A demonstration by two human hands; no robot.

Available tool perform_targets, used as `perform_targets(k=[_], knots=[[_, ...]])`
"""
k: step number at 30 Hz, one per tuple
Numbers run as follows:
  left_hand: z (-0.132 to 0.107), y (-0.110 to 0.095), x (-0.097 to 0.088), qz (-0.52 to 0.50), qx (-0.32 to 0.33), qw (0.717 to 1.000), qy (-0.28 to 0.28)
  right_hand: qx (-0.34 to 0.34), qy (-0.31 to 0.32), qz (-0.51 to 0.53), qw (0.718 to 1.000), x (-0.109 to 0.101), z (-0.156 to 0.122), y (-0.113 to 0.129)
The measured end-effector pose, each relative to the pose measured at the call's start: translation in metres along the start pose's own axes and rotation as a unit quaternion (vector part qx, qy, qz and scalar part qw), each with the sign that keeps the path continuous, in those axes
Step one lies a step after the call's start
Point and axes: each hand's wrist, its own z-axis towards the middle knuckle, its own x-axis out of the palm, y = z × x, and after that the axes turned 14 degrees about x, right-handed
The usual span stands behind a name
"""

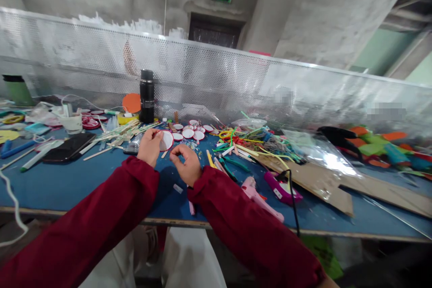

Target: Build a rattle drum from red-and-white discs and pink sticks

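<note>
My left hand [150, 146] is closed on the edge of a round white disc with a red rim [166, 141], held up above the blue table [135, 189]. Just right of it, my right hand [186, 163] has thumb and forefinger curled into a pinch; whatever they hold, if anything, is too small to make out. The two hands are apart. Behind them lie several similar white discs [188, 133] with red rims. A small clear piece [177, 188] rests on the table below my hands.
Wooden sticks [113, 137], a black phone [69, 147] and a black bottle [146, 96] stand or lie to the left. At right are colourful pipe cleaners [266, 144], pliers [232, 164], a pink glue gun [259, 198], a purple device [281, 187] and cardboard [313, 180]. A perforated metal screen [209, 72] runs behind.
</note>
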Motion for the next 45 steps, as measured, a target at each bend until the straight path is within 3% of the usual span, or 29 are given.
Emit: perform_targets(k=[8, 12, 14, 16, 19, 21, 24, 29, 35, 45], knots=[[0.000, 0.007, 0.001, -0.014, -0.009, 1.000, -0.007, 0.022, 0.040, 0.005, 0.999, 0.003, 0.000, -0.008], [0.001, 0.006, 0.001, -0.030, -0.035, 0.999, -0.007, 0.067, 0.072, 0.081, 0.992, 0.006, 0.000, -0.010], [0.000, 0.004, 0.001, -0.049, -0.050, 0.998, 0.005, 0.126, 0.089, 0.170, 0.973, 0.008, 0.002, -0.012], [-0.003, 0.002, 0.003, -0.069, -0.062, 0.995, 0.037, 0.196, 0.089, 0.277, 0.936, 0.009, 0.005, -0.014], [-0.007, -0.001, 0.005, -0.078, -0.053, 0.992, 0.090, 0.274, 0.036, 0.387, 0.880, 0.004, 0.012, -0.017], [-0.009, -0.003, 0.006, -0.071, -0.033, 0.992, 0.103, 0.310, -0.009, 0.389, 0.867, -0.002, 0.016, -0.017], [-0.011, -0.007, 0.007, -0.058, 0.003, 0.991, 0.120, 0.336, -0.035, 0.309, 0.889, -0.010, 0.018, -0.016], [-0.015, -0.015, 0.006, -0.066, 0.010, 0.981, 0.180, 0.300, 0.001, 0.161, 0.940, -0.013, 0.017, -0.012], [-0.012, -0.016, 0.003, -0.125, -0.055, 0.980, 0.148, 0.301, -0.035, 0.167, 0.938, -0.017, 0.017, -0.013], [-0.009, -0.009, 0.001, -0.114, 0.012, 0.980, 0.165, 0.280, -0.024, 0.144, 0.949, -0.019, 0.014, -0.007]])
